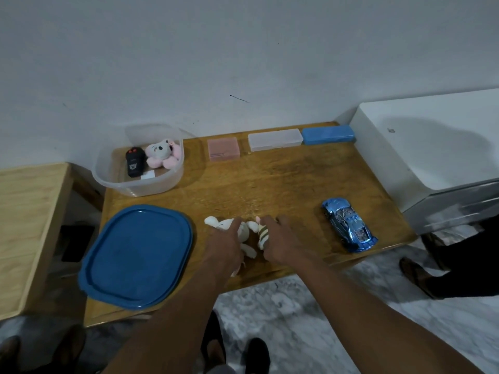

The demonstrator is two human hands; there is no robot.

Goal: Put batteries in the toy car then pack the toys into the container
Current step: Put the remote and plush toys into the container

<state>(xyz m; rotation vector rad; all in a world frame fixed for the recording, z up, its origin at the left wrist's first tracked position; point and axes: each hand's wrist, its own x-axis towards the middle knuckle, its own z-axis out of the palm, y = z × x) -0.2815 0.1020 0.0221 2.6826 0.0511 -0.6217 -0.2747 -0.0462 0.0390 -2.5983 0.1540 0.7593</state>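
A white plush toy with a green-striped part lies near the table's front edge. My left hand and my right hand both grip it from either side. A shiny blue toy car stands on the table to the right of my hands, untouched. At the back left is the clear plastic container; it holds a black remote control and a pink and white plush cat. The container's blue lid lies flat at the front left.
Along the wooden table's back edge lie a pink box, a clear case and a blue case. A white cabinet stands on the right, a light wooden stand on the left. Feet show on the floor.
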